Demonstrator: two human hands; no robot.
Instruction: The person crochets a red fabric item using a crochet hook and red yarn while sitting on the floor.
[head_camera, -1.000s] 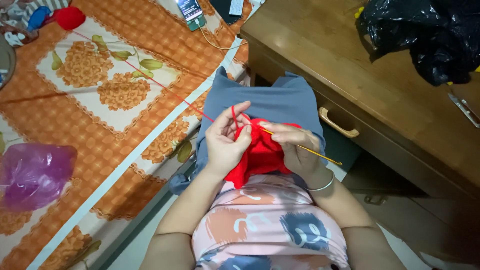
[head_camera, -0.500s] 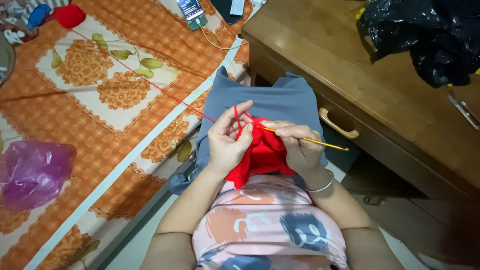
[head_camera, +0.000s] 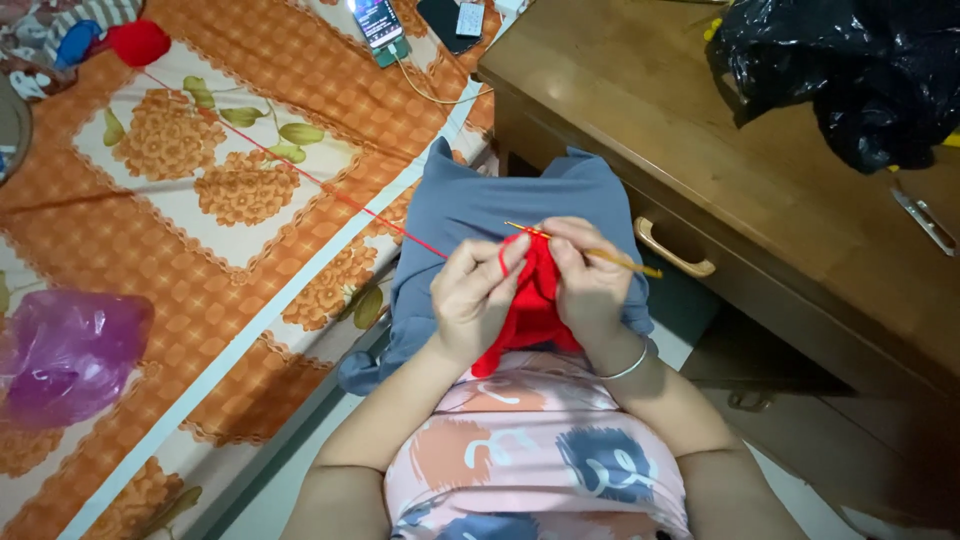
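The left hand (head_camera: 478, 296) pinched the upper edge of a red crocheted piece (head_camera: 530, 305), its fingers (head_camera: 500, 262) curled and grasping the fabric, with the red yarn (head_camera: 300, 170) running over them. The right hand (head_camera: 590, 280) was clenched around a thin wooden crochet hook (head_camera: 600, 255), which lay nearly level, its tip pointing left across the top of the red piece and its handle sticking out to the right. A bangle (head_camera: 630, 366) sat on the right wrist.

The red piece hung between the two hands, over the person's lap, resting against a grey-blue cloth (head_camera: 500, 200) that covered the knees. From the left hand the yarn stretched taut up and to the left, across an orange flowered bedsheet (head_camera: 230, 190), to a red ball of yarn (head_camera: 138, 42) near the top left corner.

A purple plastic bag (head_camera: 65, 355) lay on the sheet at the left, well apart from the hands. A phone (head_camera: 378, 20) lay at the top edge with a cable attached. To the right stood a wooden worktop (head_camera: 700, 150) with a drawer handle (head_camera: 672, 258) just beside the hook's end, and a black plastic bag (head_camera: 850, 70) rested on top of it.
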